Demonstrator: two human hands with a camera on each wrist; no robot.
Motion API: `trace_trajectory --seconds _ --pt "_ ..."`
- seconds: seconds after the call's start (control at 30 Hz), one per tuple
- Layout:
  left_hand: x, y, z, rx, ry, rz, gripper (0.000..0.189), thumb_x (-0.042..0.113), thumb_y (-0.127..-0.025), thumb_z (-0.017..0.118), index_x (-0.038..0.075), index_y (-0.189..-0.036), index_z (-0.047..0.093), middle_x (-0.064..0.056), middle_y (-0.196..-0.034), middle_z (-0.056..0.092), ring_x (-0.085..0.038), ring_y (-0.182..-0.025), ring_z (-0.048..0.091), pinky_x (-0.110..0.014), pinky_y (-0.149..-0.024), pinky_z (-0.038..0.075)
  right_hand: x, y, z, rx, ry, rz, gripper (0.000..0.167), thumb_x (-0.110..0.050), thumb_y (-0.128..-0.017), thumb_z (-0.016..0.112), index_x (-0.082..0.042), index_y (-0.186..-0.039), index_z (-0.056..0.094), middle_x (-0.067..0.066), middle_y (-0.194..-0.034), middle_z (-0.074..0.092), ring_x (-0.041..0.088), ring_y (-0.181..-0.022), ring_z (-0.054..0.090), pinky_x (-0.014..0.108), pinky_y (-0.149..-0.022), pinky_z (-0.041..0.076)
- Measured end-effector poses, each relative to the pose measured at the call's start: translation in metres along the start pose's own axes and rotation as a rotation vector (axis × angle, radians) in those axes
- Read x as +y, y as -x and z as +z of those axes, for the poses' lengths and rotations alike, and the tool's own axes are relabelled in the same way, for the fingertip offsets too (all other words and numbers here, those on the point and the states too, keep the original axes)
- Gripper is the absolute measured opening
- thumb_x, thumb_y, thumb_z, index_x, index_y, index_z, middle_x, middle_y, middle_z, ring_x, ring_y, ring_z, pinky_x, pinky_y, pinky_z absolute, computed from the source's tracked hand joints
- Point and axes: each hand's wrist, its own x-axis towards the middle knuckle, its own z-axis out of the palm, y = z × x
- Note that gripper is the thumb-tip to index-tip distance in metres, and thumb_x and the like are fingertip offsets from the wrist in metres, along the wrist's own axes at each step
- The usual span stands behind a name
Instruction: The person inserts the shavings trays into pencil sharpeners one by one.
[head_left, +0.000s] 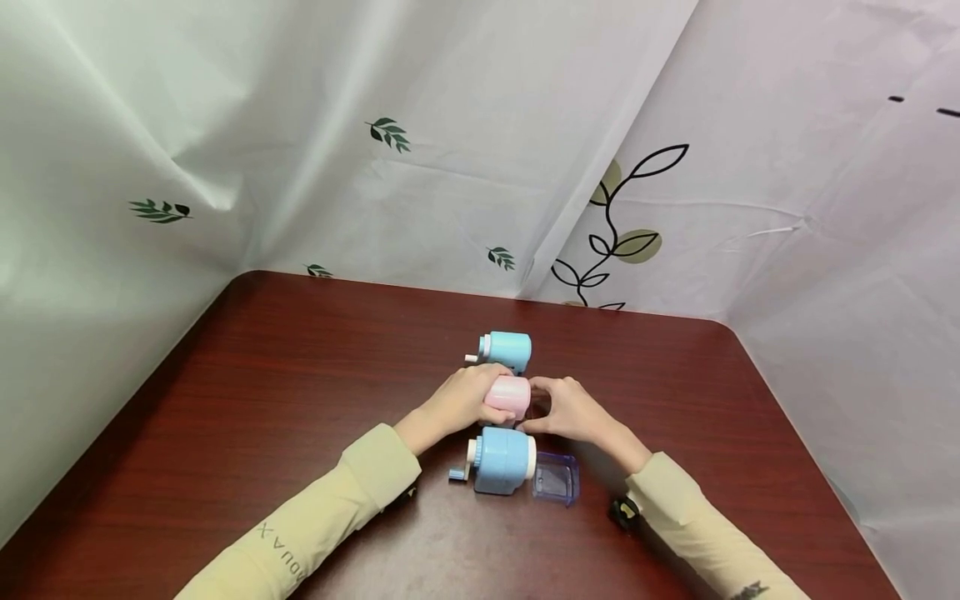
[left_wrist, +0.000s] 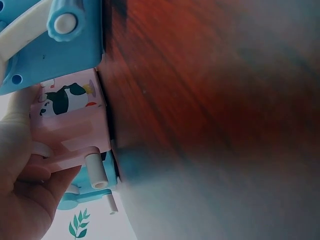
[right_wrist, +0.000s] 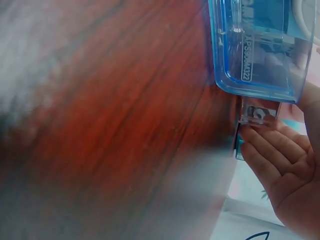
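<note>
A pink hand-crank pencil sharpener (head_left: 510, 396) with a penguin picture stands mid-table, between two blue ones. My left hand (head_left: 467, 398) grips its body from the left, fingers over the far side and thumb on the near side. In the left wrist view its crank (left_wrist: 75, 159) points toward the table edge. On the right, my right hand (head_left: 573, 410) pinches the pink sharpener's clear shavings drawer (right_wrist: 260, 112), fingers on the far side; the thumb is hidden in the right wrist view.
Nearest me stands a blue sharpener (head_left: 502, 460), its transparent blue drawer (head_left: 557, 482) sticking out to the right. Just beyond the pink one is a light blue sharpener (head_left: 510, 348), crank to the left. White patterned cloth (head_left: 420, 208) hangs behind the dark red table (head_left: 337, 350).
</note>
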Motion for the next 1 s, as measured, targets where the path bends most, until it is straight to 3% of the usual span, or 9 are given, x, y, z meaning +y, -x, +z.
trace_trajectory --seconds 0.13,0.27,1.0 --pt "-0.0003 -0.0005 -0.0001 -0.002 -0.001 0.006 0.054 0.030 -0.073 0.081 0.006 -0.116 0.061 -0.006 -0.106 0.067 -0.018 -0.085 0.062 -0.033 -0.076 0.051 0.0012 0.0014 -0.0007 0.000 0.012 0.001 0.057 -0.033 -0.068 0.086 -0.004 -0.113 0.065 0.004 -0.102 0.074 0.009 -0.091 0.068 0.025 -0.076 0.053" --pt "-0.0007 -0.0007 -0.0007 0.001 -0.006 0.009 0.054 0.030 -0.072 0.081 0.007 -0.116 0.061 -0.005 -0.106 0.067 -0.018 -0.085 0.061 -0.033 -0.076 0.051 0.0022 0.0023 -0.0007 0.011 0.022 0.005 0.056 -0.031 -0.068 0.087 -0.005 -0.112 0.066 0.003 -0.101 0.073 0.008 -0.089 0.068 0.025 -0.077 0.054" --pt "0.0013 -0.0003 -0.0005 -0.006 0.010 -0.010 0.054 0.030 -0.073 0.081 0.006 -0.117 0.061 -0.006 -0.106 0.067 -0.018 -0.085 0.062 -0.034 -0.077 0.051 0.0046 0.0003 0.0027 0.008 -0.107 0.042 0.049 -0.029 -0.067 0.087 -0.006 -0.106 0.068 0.006 -0.099 0.074 0.014 -0.096 0.070 0.026 -0.079 0.055"
